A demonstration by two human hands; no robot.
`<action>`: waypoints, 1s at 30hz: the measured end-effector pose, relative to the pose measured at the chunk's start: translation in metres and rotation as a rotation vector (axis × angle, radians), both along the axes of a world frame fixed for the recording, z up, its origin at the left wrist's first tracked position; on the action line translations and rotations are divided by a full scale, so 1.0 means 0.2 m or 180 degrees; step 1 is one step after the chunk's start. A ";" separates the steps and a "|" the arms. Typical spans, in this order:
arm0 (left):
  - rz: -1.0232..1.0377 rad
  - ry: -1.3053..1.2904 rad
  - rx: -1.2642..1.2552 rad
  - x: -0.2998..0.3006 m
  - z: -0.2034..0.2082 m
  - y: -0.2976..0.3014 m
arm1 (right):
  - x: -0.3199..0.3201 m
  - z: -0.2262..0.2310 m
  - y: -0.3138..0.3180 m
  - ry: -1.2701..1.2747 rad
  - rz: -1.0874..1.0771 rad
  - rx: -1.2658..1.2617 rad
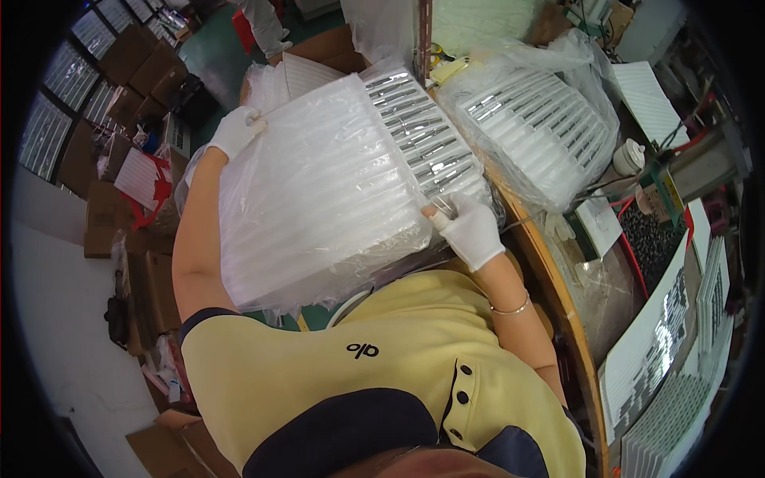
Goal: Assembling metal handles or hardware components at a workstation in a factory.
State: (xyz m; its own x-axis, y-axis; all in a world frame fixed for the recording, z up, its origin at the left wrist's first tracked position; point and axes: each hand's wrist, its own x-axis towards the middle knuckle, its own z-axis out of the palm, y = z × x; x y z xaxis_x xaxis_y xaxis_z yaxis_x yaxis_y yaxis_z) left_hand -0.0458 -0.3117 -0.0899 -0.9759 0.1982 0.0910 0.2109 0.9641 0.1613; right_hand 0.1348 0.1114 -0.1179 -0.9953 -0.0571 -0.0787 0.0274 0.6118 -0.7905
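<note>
A ridged white tray (pixel 319 183), sheathed in crinkled, glossy clear plastic, lies aslant in front of a worker in a yellow shirt (pixel 319 358) with dark trim and three dark buttons, one white-gloved hand at each of two opposite corners. The left hand (pixel 237 131) reaches far forward on an outstretched arm, its grip clamped on the tray's far left corner between thumb and fingers. The right hand (pixel 466 227), elbow bent and wrist ringed by one thin bracelet (pixel 510 306), has thumb and curled fingers close together at the near right corner; whether they pinch the film or the tray edge cannot be told. Just beyond the tray's right edge, slim, shiny silver rods (pixel 422 131) lie in parallel rows. To the right, on a worktop (pixel 551 275) with a wooden edge, one bagged tray (pixel 550 119) carries more such rods, near one squat white container (pixel 629 157) and a red-edged bin (pixel 690 229) of small black pieces (pixel 652 243). Brown cardboard boxes (pixel 151 68) stack up at far left.
</note>
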 end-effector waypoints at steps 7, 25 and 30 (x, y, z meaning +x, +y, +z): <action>-0.0220 0.0173 0.0645 0.07 0.29 0.04 | 0.06 -0.15 -0.10 0.0220 -0.0105 -0.0636; -0.0477 0.0195 0.0665 -0.65 0.04 0.30 | 0.14 -0.01 0.49 0.0599 -0.1897 -0.2067; -0.0316 0.0062 0.0410 -0.54 -0.17 0.34 | 0.32 -0.10 0.61 0.0273 -0.2320 -0.2259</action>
State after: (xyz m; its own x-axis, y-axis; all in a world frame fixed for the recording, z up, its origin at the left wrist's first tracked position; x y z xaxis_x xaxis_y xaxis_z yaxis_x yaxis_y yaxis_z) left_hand -0.1533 -0.2429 -0.1230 -0.9500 0.2789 0.1407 0.3082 0.9100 0.2773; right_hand 0.1994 0.2336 -0.1382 -0.8073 0.5590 -0.1892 0.1319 -0.1415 -0.9811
